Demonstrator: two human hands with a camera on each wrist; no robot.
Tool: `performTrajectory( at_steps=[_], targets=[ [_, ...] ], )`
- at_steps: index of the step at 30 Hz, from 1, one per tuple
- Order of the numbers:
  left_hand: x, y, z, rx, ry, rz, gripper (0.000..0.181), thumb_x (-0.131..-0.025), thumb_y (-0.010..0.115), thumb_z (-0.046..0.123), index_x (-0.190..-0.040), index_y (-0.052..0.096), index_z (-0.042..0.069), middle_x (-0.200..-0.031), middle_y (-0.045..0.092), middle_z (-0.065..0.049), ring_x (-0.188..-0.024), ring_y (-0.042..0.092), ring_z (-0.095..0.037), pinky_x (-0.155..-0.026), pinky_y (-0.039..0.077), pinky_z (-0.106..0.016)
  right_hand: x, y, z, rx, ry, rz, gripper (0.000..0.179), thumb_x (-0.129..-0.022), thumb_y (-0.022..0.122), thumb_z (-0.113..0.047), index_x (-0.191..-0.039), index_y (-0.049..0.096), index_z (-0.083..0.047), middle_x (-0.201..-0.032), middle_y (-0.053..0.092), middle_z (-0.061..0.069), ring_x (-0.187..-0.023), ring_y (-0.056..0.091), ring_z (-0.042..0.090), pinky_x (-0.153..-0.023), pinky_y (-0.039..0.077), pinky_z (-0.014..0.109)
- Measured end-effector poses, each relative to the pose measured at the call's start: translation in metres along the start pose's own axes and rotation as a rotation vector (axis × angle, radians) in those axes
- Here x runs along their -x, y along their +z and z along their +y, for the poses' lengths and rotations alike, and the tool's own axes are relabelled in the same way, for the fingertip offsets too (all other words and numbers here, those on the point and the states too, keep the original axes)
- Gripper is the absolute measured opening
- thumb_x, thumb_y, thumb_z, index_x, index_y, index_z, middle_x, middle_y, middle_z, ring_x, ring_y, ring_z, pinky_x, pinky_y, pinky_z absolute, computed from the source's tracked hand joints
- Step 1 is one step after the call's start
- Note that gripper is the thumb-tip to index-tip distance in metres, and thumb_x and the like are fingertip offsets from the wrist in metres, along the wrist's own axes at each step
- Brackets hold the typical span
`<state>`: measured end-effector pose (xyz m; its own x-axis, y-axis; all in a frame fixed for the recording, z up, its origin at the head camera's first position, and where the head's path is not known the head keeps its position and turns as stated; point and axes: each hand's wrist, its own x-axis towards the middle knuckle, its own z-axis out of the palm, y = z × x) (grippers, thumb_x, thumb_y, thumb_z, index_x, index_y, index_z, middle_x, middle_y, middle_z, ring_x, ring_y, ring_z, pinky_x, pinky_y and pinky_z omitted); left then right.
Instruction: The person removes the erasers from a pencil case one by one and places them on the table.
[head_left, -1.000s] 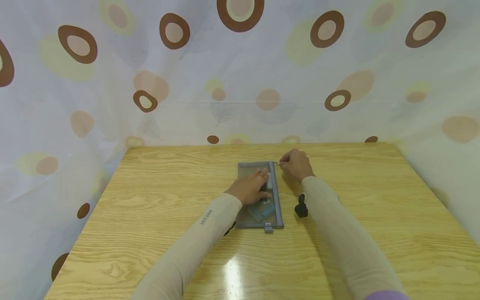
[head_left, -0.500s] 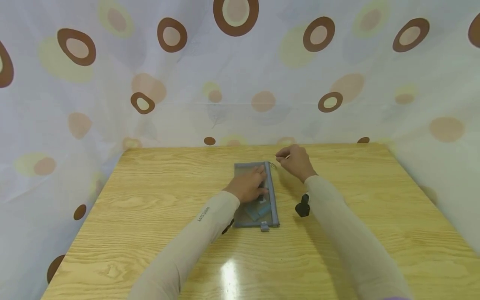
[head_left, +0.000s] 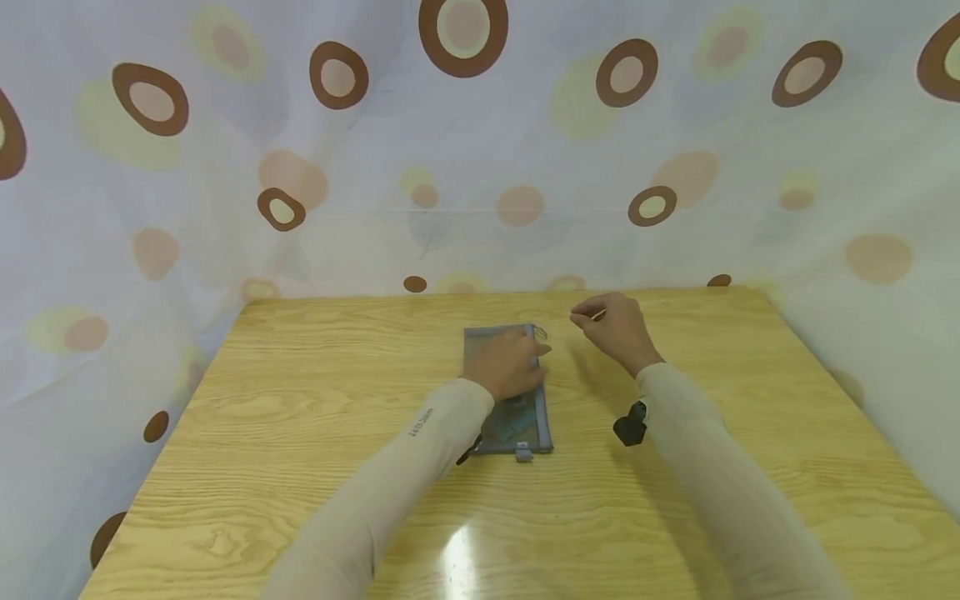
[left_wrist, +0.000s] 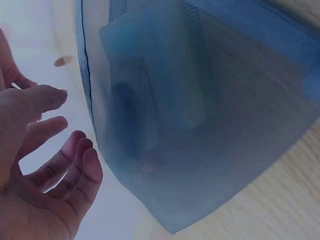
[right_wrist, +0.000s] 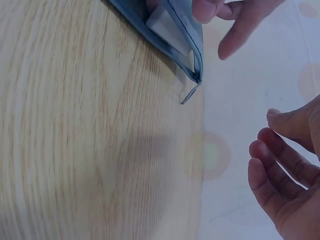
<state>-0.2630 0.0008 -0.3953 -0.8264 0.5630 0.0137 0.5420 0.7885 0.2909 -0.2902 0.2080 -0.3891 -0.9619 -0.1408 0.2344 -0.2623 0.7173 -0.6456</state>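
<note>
A grey-blue mesh zip pouch (head_left: pixel 525 425) lies flat on the table, its zip edge facing right. Blue items (left_wrist: pixel 175 75) show through the mesh, and a white block (right_wrist: pixel 167 30) sits near the pouch's far end. From the corner there hangs a small cord loop (right_wrist: pixel 190 93). Over the upper part of the pouch is my left hand (head_left: pixel 506 364), its fingers apart and loosely bent. My right hand (head_left: pixel 617 327) hovers to the right of the loop, thumb and fingers loosely curved, nothing held between them.
The wood-grain table (head_left: pixel 337 400) stretches to a patterned curtain (head_left: pixel 360 250) at the back and sides. A grey fabric tab (head_left: pixel 523 456) sticks out of the pouch's near edge. Each wrist carries a small black camera (head_left: pixel 632 423).
My right hand has let go of the loop and drawn away to the right. My left hand has shifted slightly rightward over the pouch, its index finger now reaching past the zip edge.
</note>
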Motion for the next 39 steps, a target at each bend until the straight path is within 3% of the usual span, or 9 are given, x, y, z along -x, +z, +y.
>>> performTrajectory(
  at_steps=[4,8,16,22,24,27,30,35,39],
  targets=[
    [-0.001,0.005,0.002,-0.024,-0.008,0.010,0.038,-0.099,0.066,0.029,-0.133,0.068,0.012,-0.133,0.067,-0.004,-0.110,0.068,-0.018,-0.096,0.056,-0.029,0.004,-0.005,0.002,0.005,0.008,0.008,0.019,-0.098,0.068,-0.014,-0.109,0.078,0.000,-0.114,0.072,0.019,-0.089,0.069,0.033,-0.071,0.060,0.048],
    [-0.003,0.012,0.003,-0.095,-0.004,0.036,0.040,-0.099,0.066,0.036,-0.131,0.069,0.012,-0.130,0.068,-0.004,-0.117,0.065,-0.020,-0.098,0.054,-0.030,0.007,-0.007,0.003,0.003,0.013,0.019,0.019,-0.098,0.069,-0.014,-0.108,0.078,0.000,-0.111,0.073,0.019,-0.087,0.069,0.032,-0.070,0.060,0.047],
    [-0.008,0.024,0.004,-0.173,-0.045,0.072,0.044,-0.095,0.068,0.043,-0.130,0.070,0.017,-0.123,0.072,-0.002,-0.100,0.070,-0.015,-0.083,0.059,-0.026,0.009,-0.004,0.008,-0.019,0.006,0.008,0.020,-0.098,0.068,-0.013,-0.109,0.077,0.001,-0.109,0.074,0.019,-0.087,0.069,0.033,-0.069,0.060,0.047],
    [-0.011,0.026,0.008,-0.167,-0.045,0.061,0.038,-0.092,0.072,0.035,-0.124,0.074,0.014,-0.080,0.074,0.004,-0.054,0.051,-0.005,-0.048,0.047,-0.017,0.009,-0.002,0.011,-0.020,0.005,0.004,0.020,-0.099,0.068,-0.014,-0.109,0.077,0.001,-0.112,0.073,0.020,-0.088,0.070,0.033,-0.071,0.061,0.047],
    [-0.011,0.025,0.008,-0.157,-0.041,0.059,0.034,-0.092,0.072,0.031,-0.120,0.075,0.012,-0.066,0.066,0.006,-0.046,0.044,-0.004,-0.042,0.041,-0.017,0.009,-0.002,0.012,-0.018,0.003,0.004,0.020,-0.099,0.068,-0.014,-0.108,0.077,0.001,-0.112,0.073,0.020,-0.088,0.070,0.034,-0.071,0.061,0.047],
    [-0.011,0.023,0.008,-0.137,-0.044,0.059,0.035,-0.091,0.072,0.028,-0.122,0.074,0.011,-0.062,0.061,0.007,-0.044,0.041,-0.003,-0.040,0.038,-0.016,0.009,-0.002,0.012,-0.017,-0.001,0.002,0.020,-0.099,0.068,-0.014,-0.108,0.077,0.001,-0.112,0.073,0.020,-0.088,0.070,0.034,-0.071,0.061,0.047],
    [-0.010,0.022,0.008,-0.114,-0.052,0.056,0.034,-0.092,0.072,0.026,-0.122,0.075,0.011,-0.073,0.071,0.005,-0.046,0.046,-0.004,-0.044,0.043,-0.016,0.009,-0.002,0.011,-0.017,-0.005,0.000,0.020,-0.099,0.068,-0.014,-0.108,0.077,0.002,-0.111,0.073,0.020,-0.088,0.070,0.034,-0.071,0.061,0.047],
    [-0.007,0.019,0.006,-0.061,-0.056,0.070,0.038,-0.093,0.070,0.022,-0.130,0.070,0.011,-0.119,0.073,-0.002,-0.061,0.061,-0.005,-0.063,0.058,-0.020,0.010,-0.001,0.009,-0.021,0.007,-0.017,0.021,-0.099,0.067,-0.014,-0.109,0.077,0.003,-0.113,0.072,0.021,-0.090,0.070,0.035,-0.073,0.061,0.048],
    [-0.003,0.016,0.003,-0.018,-0.040,0.092,0.031,-0.095,0.066,0.017,-0.124,0.074,0.011,-0.119,0.073,-0.001,-0.065,0.063,-0.005,-0.062,0.056,-0.018,0.009,-0.001,0.008,-0.013,0.010,-0.028,0.021,-0.099,0.067,-0.014,-0.109,0.077,0.002,-0.113,0.072,0.021,-0.091,0.070,0.034,-0.073,0.061,0.047]
  ],
)
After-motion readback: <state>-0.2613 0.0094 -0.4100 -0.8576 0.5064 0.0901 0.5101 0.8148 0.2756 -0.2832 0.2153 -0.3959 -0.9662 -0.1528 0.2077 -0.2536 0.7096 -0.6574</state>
